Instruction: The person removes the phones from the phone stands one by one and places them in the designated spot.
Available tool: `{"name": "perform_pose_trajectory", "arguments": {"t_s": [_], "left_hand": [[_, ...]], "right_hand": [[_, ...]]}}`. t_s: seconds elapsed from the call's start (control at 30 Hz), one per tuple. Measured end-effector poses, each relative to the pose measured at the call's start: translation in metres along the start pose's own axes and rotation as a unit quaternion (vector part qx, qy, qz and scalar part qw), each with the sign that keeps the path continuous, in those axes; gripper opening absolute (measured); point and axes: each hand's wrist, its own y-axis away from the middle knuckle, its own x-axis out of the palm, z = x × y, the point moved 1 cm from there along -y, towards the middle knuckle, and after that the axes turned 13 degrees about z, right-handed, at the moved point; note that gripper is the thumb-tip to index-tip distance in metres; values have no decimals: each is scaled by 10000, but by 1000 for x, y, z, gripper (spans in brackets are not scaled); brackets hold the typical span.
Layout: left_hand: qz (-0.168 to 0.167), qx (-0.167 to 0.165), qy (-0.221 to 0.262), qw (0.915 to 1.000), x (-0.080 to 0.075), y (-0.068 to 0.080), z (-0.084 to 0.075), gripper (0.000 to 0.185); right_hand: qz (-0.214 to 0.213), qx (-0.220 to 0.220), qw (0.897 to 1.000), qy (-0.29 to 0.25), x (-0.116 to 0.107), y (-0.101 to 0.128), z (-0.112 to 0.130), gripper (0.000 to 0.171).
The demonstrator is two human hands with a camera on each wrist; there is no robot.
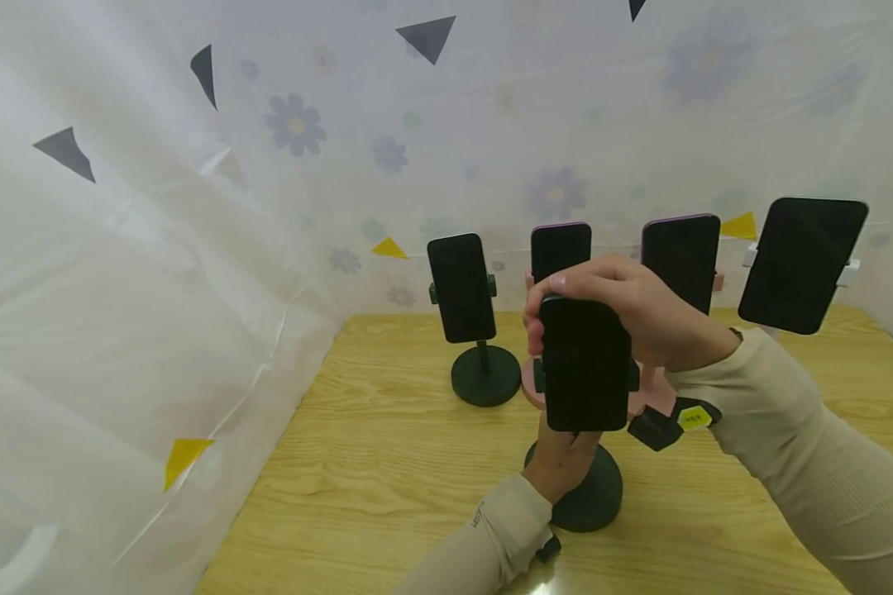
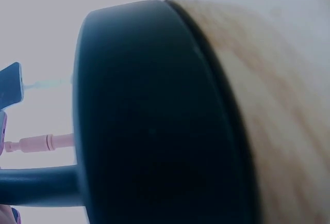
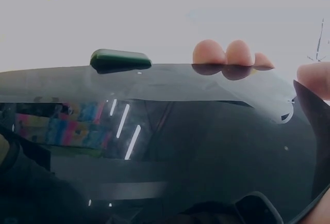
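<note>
Black phone (image 1: 584, 364) is being gripped by the right hand (image 1: 632, 314) while the left hand (image 1: 561, 463) is clasping the stand (image 1: 591, 496) stem; twisting too hard is risking popping it from the clamp.

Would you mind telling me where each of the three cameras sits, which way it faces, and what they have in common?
Head: worn on the head, looking forward and down at the wooden table; both sleeves, the right hand gripping the front phone, and the left hand at the dark stand.
Left wrist: close against that stand's round base; no hand shows.
Right wrist: along the phone's screen; fingertips curl over its edge.
Shared: the front phone and stand.
</note>
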Motion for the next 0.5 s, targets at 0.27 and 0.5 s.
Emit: {"name": "perform_pose_trajectory", "arguments": {"t_s": [0.27,0.5], "left_hand": [[-111,23,70,9999,12,7,31,21],[-44,-25,127,9999,12,6,31,17]], "right_hand": [[-62,127,9999,-19,1,0,3,35],[-27,88,9999,-87,1,0,4,35]]}}
